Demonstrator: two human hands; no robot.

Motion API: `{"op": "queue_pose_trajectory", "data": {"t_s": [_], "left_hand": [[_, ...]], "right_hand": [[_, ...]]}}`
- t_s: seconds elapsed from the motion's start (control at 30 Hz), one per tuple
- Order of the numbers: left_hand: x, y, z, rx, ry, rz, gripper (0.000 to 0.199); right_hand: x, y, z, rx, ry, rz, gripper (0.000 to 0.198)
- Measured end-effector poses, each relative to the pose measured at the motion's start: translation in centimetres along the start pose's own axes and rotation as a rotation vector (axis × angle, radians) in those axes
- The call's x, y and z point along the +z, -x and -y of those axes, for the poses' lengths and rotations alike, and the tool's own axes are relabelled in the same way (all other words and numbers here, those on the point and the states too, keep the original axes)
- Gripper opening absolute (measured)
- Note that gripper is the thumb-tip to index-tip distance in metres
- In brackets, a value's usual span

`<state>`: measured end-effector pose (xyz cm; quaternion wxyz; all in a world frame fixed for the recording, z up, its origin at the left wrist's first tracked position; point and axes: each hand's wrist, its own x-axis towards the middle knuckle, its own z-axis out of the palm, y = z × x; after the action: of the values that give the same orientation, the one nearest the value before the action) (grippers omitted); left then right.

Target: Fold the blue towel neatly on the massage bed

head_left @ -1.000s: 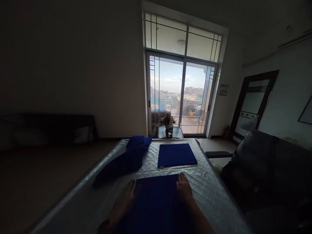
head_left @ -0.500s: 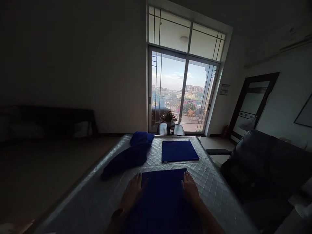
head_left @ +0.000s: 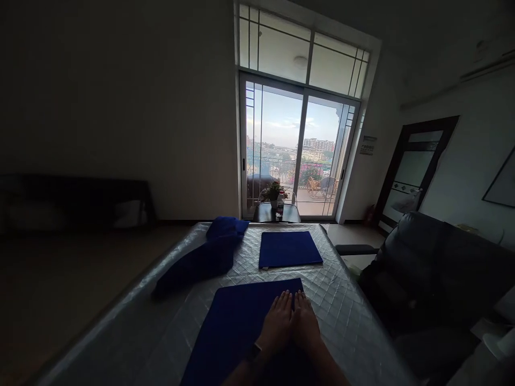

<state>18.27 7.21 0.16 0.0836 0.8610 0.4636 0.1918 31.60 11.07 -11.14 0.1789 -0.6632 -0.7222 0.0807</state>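
Blue cloth lies flat nearest you, your left hand and right hand together, fingers extended, near its far right corner.
Uneven pressure could ruck or skew it on the slick-looking quilted surface; a wide sweep could disturb the flat blue piece beyond or the crumpled blue heap at left.

A blue cloth lies flat on the silvery cover.
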Motion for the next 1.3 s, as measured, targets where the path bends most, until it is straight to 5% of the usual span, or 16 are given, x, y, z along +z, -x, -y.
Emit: {"op": "queue_pose_trajectory", "data": {"t_s": [0.1, 0.23, 0.4, 0.5, 0.67, 0.8, 1.07, 1.2, 1.3], "left_hand": [[0.8, 0.2, 0.9, -0.088, -0.035, 0.037, 0.065], [1.0, 1.7, 5.2, -0.277, -0.174, 0.092, 0.064], [-0.2, 6.3, 11.6, -0.529, -0.355, 0.138, 0.059], [-1.7, 8.7, 12.7, -0.592, -0.382, 0.160, 0.058], [-4.5, 10.0, 10.5, -0.507, -0.293, 0.086, 0.062], [-5.4, 9.4, 7.6, -0.425, -0.280, 0.075, 0.058], [-1.0, 5.8, -1.0, 0.126, 0.021, 0.041, 0.060], [1.0, 5.1, -2.5, 0.227, 0.119, 0.115, 0.062], [1.6, 6.2, -1.1, 0.153, 0.060, 0.172, 0.061]], "right_hand": [[-0.1, 0.1, 0.0, 0.009, -0.016, 0.005, 0.060], [-0.3, 0.0, 0.0, 0.031, -0.048, 0.015, 0.062], [-0.4, 0.0, 0.2, 0.036, -0.035, 0.049, 0.061], [-0.8, 0.1, 0.7, 0.051, -0.010, 0.057, 0.061], [-2.6, 1.6, 1.9, 0.067, 0.057, 0.052, 0.060], [-3.8, 5.7, 1.9, 0.035, 0.081, 0.106, 0.061], [-2.0, 12.2, 0.2, 0.078, 0.095, 0.195, 0.058], [-1.4, 12.0, -0.1, 0.087, 0.076, 0.185, 0.059], [-1.6, 12.0, 0.0, 0.118, 0.060, 0.218, 0.060]]}}
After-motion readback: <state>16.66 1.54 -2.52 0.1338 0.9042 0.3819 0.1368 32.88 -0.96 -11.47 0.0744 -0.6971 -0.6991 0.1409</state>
